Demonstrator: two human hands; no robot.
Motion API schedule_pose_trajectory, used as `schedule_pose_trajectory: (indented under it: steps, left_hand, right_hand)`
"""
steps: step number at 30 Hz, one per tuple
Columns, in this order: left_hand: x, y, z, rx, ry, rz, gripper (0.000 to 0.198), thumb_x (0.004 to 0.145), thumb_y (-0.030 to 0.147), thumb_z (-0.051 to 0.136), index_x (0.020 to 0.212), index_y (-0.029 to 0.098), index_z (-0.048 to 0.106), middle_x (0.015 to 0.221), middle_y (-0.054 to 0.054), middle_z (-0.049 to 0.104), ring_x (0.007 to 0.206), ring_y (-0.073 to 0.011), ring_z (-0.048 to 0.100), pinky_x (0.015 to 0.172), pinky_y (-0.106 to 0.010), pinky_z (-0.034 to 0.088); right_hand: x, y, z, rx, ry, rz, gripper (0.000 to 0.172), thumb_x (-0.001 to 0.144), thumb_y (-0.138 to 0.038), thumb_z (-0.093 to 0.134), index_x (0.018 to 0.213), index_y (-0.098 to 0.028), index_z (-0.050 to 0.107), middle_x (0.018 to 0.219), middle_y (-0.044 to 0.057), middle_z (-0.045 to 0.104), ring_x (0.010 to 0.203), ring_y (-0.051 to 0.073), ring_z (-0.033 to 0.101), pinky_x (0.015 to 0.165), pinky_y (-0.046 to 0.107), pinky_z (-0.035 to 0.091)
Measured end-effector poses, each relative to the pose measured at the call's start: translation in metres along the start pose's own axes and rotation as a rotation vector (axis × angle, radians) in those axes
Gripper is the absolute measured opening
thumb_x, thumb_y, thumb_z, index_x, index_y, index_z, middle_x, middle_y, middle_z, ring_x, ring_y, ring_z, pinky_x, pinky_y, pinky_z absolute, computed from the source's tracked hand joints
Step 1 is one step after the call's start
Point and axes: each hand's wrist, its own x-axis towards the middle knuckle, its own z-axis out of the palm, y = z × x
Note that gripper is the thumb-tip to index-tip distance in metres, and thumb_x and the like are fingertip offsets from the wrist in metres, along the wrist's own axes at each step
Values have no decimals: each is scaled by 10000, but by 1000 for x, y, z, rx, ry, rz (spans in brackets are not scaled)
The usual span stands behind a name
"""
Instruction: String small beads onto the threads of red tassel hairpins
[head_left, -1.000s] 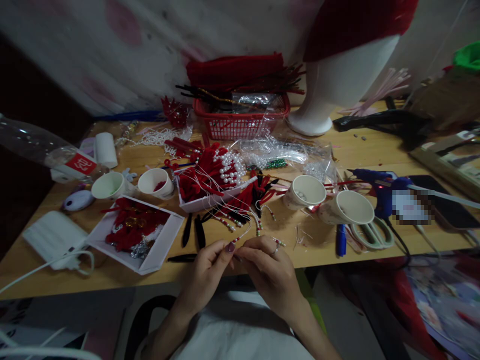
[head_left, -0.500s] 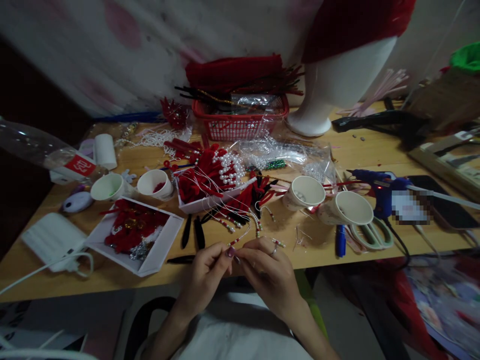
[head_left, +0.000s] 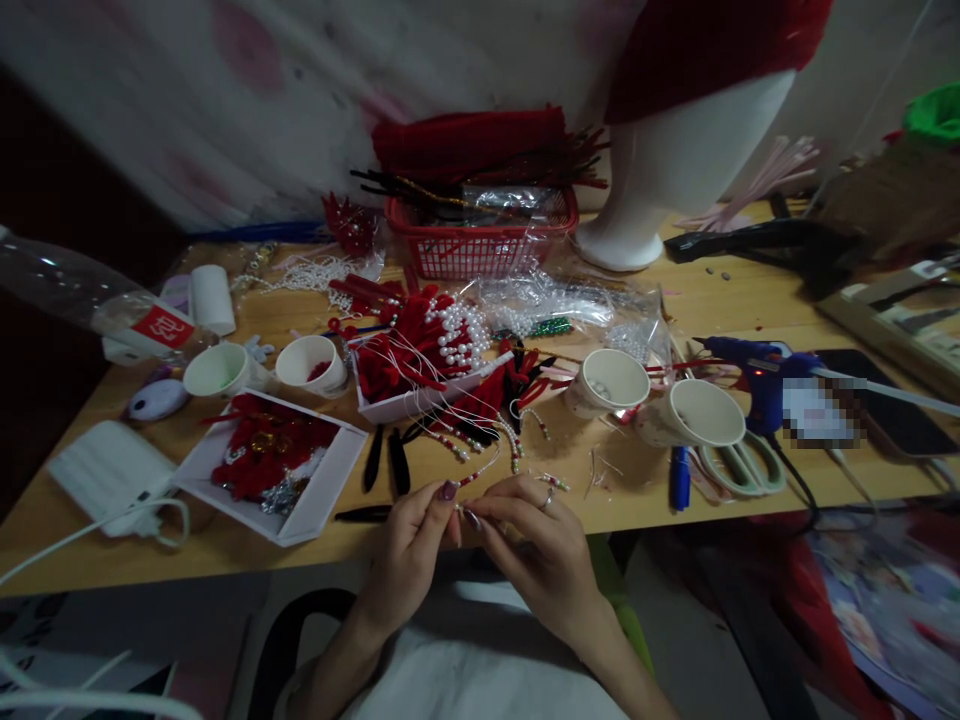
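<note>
At the table's front edge my left hand (head_left: 409,545) is closed in a pinch on a beaded string (head_left: 480,473), whose red and white beads run up from the fingertips. My right hand (head_left: 536,545), a ring on one finger, pinches close beside it. A small pale bit of the string shows between the two sets of fingertips; its end is too small to make out. Just beyond, more bead strands (head_left: 514,445) hang from white threads out of a white box (head_left: 420,405) filled with red fuzzy pieces and white pearl beads.
Paper cups (head_left: 611,382) with beads stand on both sides. A white tray (head_left: 330,500) of red and silver ornaments lies left. Rightward are scissors (head_left: 750,470), a blue pen (head_left: 680,480) and a glue gun (head_left: 765,385) with its light on. Behind stand a red basket (head_left: 480,250) and a white mannequin head (head_left: 690,170).
The fingertips have shifted slightly apart, and a bit of the string now shows between them. My left thumb has moved a little up and to the left. Objects on the table stay put.
</note>
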Motion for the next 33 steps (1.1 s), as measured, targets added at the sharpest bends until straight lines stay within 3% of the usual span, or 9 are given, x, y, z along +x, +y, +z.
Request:
schedule_pose_trajectory:
  steps: [7,14,20,27,30,33]
  left_hand:
    - [2,0,2,-170,-67,-44,508,848,613,578,576,189,520,553,31,451,524,-111,384,497,-222,322]
    - [1,-8,0,-342,-109,-120,484,811,584,655,590,163,562,613,18,479,573,-103,427,530,-200,369]
    - [1,-4,-3,-500,37,-95,436,764,512,749,604,150,567,539,65,396,465,-48,294,457,-186,230]
    - [6,14,-5,-747,328,-18,474,670,381,837,513,163,446,485,99,334,412,-26,186,403,-171,209]
    - [7,12,-5,-712,335,-27,466,663,384,833,508,167,450,478,98,338,408,-26,183,398,-172,197]
    - [5,3,-5,-545,199,-59,412,717,433,778,542,164,520,487,84,368,416,-32,202,412,-181,183]
  right_hand:
    - [-2,0,1,82,-7,78,158,897,-69,617,992,-179,678,870,46,666,809,149,643,694,244,520]
    - [-4,0,-1,111,-13,109,111,898,-90,626,936,-190,659,841,23,649,777,136,621,683,232,500]
    - [-4,12,-15,-50,-20,71,101,897,-105,625,926,-198,653,817,22,653,747,146,636,653,245,494]
    - [-10,37,-62,-465,38,103,53,929,-159,605,924,-185,652,852,47,659,741,167,634,640,267,498]
    - [-12,40,-75,-530,66,195,70,940,-204,604,956,-182,669,867,50,648,683,159,622,589,260,496]
    - [-11,32,-75,-504,96,231,94,948,-205,598,1006,-196,671,928,54,654,748,166,638,647,269,514]
